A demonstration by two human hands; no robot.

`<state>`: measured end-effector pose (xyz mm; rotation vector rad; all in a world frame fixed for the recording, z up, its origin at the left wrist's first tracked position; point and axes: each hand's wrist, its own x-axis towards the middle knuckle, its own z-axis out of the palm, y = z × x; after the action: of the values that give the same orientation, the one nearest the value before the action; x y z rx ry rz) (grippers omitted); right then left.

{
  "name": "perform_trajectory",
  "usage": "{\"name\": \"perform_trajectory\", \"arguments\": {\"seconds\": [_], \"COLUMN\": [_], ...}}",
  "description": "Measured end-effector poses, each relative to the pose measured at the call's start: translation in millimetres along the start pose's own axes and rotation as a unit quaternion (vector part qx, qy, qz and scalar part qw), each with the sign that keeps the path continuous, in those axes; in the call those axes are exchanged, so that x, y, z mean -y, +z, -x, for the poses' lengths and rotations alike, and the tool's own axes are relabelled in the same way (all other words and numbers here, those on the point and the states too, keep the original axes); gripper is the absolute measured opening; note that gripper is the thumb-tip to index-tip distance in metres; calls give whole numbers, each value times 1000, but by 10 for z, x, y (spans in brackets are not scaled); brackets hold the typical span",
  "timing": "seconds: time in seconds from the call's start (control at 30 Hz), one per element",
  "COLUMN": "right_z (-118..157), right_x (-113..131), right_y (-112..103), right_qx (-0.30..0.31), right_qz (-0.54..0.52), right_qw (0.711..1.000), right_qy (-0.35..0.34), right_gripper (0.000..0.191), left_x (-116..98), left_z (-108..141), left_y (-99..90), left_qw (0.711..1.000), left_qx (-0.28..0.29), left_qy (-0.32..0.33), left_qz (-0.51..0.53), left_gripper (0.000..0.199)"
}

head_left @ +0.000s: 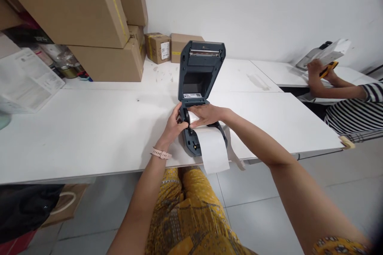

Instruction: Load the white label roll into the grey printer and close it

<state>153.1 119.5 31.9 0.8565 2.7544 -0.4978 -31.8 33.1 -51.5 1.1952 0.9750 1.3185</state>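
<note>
A dark label printer [201, 72] stands on the white table with its lid raised. Inside its lower half sits a white paper roll [193, 118], and a strip of paper [213, 151] runs from it over the printer's front and the table edge. My left hand [174, 124] is at the printer's left side, thumb at the roll's left end, fingers along the outer wall. Across the top of the roll lies my right hand [207, 114], its fingers spread and pointing left. A narrow torn strip [235, 152] hangs to the right of the printer.
Cardboard boxes [103, 63] are stacked at the back left, with smaller ones [158, 48] behind the printer. A clear plastic-wrapped package [28, 79] lies far left. At the right, a person in a striped shirt [356, 109] holds a yellow tool [329, 68].
</note>
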Motion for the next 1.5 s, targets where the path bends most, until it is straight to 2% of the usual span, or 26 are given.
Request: {"name": "perform_trajectory", "arguments": {"seconds": [0.13, 0.3, 0.4, 0.5, 0.6, 0.7, 0.93, 1.1, 1.23, 1.3, 1.37, 1.47, 1.5], "right_z": [-6, 58, 239, 519, 759, 862, 891, 895, 892, 969, 1102, 1250, 1240], "right_x": [11, 57, 167, 319, 444, 502, 608, 720, 827, 903, 961, 919, 856], "right_y": [101, 149, 218, 405, 638, 786, 930, 1036, 1119, 1103, 958, 421, 176], "right_qx": [-41, -96, -160, -197, -191, -185, -199, -219, -233, -238, -229, -204, -226], "right_qz": [29, 67, 65, 38, 21, 13, 49, 81, 111, 122, 108, 4, -46], "right_qw": [999, 993, 984, 978, 979, 980, 977, 972, 966, 964, 967, 977, 970], "right_qy": [3, -12, -33, -60, -75, -71, -52, -21, -6, -1, -13, -69, -71], "right_gripper": [90, 85, 70, 60, 67, 75, 98, 108, 109, 105, 93, 62, 54], "left_x": [-6, 7, 11, 6, -7, -19, -12, 17, 35, 40, 45, 59, 65], "left_z": [22, 48, 54, 59, 63, 64, 65, 56, 53, 55, 54, 45, 40], "left_y": [23, 34, 40, 48, 57, 64, 54, 35, 34, 37, 36, 26, 21], "left_qw": [1000, 1000, 1000, 1000, 1000, 999, 1000, 999, 999, 999, 999, 1000, 1000], "left_qx": [-16, -26, -27, -24, -25, -31, -25, -21, -22, -27, -27, -25, -27], "left_qy": [-10, 10, 15, 14, 16, 15, 18, 27, 29, 26, 24, 17, 14], "left_qz": [5, -1, 0, 6, 6, 6, 5, -3, -17, -17, -12, -2, 0], "left_gripper": [96, 88, 89, 89, 88, 88, 88, 87, 86, 86, 85, 83, 83]}}
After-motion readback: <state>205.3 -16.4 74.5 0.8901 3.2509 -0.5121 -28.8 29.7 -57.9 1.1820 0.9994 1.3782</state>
